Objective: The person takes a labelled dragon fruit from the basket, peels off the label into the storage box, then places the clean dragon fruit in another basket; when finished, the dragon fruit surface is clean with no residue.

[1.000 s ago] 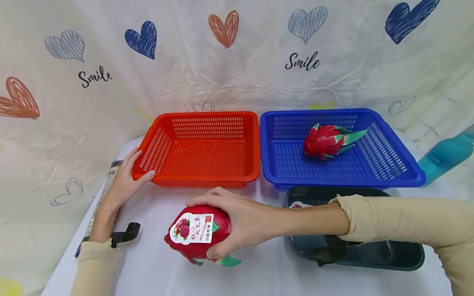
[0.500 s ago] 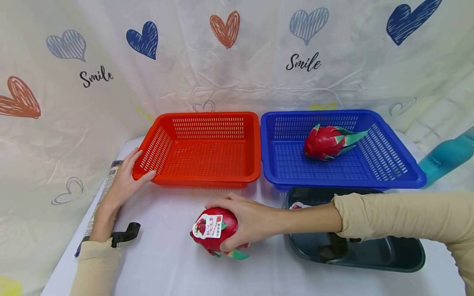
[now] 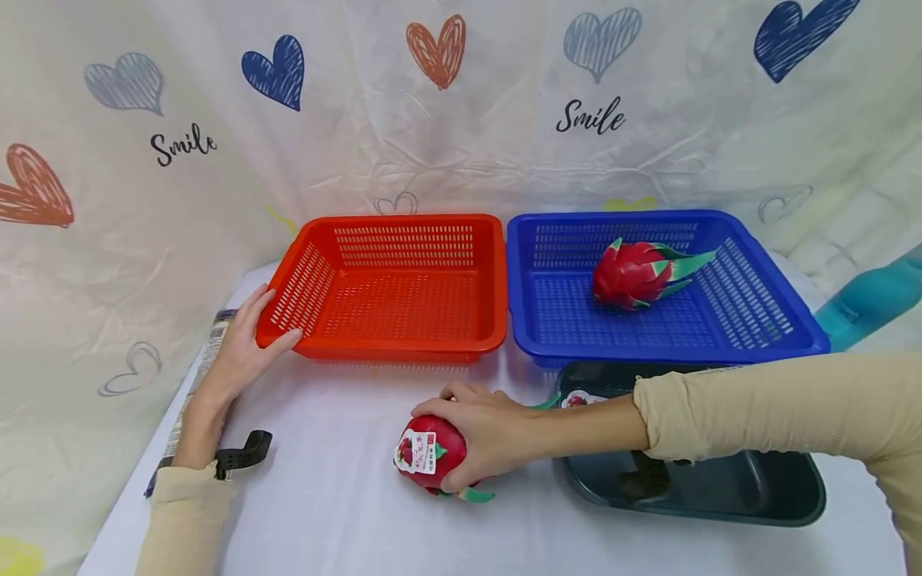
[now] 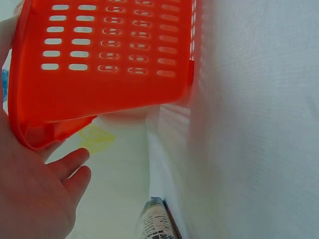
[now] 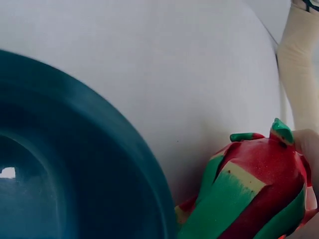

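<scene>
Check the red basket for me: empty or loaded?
Empty: the red basket shows its bare perforated floor in the head view, and the dragon fruit in the right hand is outside it.

In front of me: a backdrop (image 3: 504, 144), printed with hearts (image 3: 274, 74) and the word "Smile" (image 3: 591, 116). To my right: a teal bottle (image 3: 873, 298), slanted, cut by the frame. To my left: a labelled item (image 4: 157, 223), partly hidden. Base surface: white cloth (image 3: 324, 512).

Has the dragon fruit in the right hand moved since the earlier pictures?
Yes. In the head view, the held dragon fruit has moved rightward, closer to the dark tray.
</scene>
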Tool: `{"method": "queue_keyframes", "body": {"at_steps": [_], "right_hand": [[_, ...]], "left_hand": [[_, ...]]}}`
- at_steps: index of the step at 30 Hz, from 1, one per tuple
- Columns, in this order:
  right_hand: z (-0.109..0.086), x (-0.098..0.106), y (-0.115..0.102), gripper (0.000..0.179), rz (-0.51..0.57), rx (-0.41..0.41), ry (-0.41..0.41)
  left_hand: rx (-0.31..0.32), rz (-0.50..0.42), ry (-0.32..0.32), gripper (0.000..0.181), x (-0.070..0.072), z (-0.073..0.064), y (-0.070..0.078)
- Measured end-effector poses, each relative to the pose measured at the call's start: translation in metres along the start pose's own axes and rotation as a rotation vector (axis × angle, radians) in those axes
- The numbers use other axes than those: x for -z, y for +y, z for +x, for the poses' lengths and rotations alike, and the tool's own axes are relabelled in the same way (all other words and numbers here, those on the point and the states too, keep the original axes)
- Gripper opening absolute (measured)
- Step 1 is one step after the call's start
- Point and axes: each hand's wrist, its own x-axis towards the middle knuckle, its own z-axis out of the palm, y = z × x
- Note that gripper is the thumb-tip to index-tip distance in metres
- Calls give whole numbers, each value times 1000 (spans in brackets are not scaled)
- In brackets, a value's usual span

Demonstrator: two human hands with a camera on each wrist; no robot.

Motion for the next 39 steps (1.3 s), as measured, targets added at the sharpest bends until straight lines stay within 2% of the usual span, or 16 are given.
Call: {"method": "queue_keyframes", "body": {"at_steps": [3,6,9,13,16,34,37,39], "right_hand": [[3,-1,-2,74,-20,23,6],[5,-3,-1,74,12,37,16],[7,-4,3,75,114,27,12],[11,-2,11,75,269,-32,22],[13,-1,15,75,319,-66,40],[9,-4,25,82,351,-40,30],[9,-6,25,87,343,-36,30],[9,-7,25,91,337,-41,36]], "left_hand": [[4,1,3,84,2,-1,0],[2,0,3,84,1,-1,0],[1,1,3,85,1,0,0],[3,5,1,85,1,0,1],[5,4,-1,85,1,0,2],[28,20,-27,86,2,0,1],[-3,74,-7,85,6,-2,8],[-53,102,31,82,9,-5,17]]}}
